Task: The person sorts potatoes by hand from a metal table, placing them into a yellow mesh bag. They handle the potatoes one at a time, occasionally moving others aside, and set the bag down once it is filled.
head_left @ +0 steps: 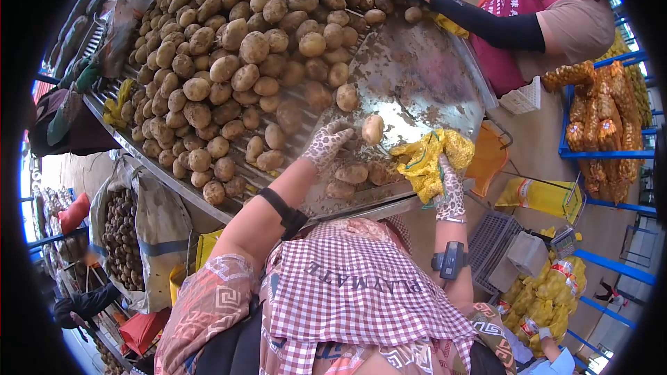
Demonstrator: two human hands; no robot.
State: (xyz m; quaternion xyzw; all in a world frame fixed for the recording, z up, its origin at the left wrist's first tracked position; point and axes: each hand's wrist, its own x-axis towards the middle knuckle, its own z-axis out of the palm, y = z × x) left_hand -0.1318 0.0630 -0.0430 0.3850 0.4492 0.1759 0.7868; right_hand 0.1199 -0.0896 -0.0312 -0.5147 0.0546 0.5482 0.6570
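Note:
My left hand (326,144), in a leopard-print glove, reaches over the metal sorting table (417,62) with its fingers stretched out and nothing in them. Just past its fingertips is a single pale potato (372,129), between that hand and a yellow mesh bag (434,160). My right hand (450,193), gloved alike, grips the bag near its gathered edge; part of the fingers is hidden by the netting. Several potatoes (351,172) lie by the table's near edge, below my left hand. A big heap of soil-marked potatoes (229,62) covers the slatted left side.
Across the table, a person in a red apron (511,10) works with dark gloves at the heap. A purple plastic crate (490,236) and filled yellow mesh bags (556,292) stand at right. Blue racks hold orange net bags (601,125). A potato-filled sack (121,236) stands left.

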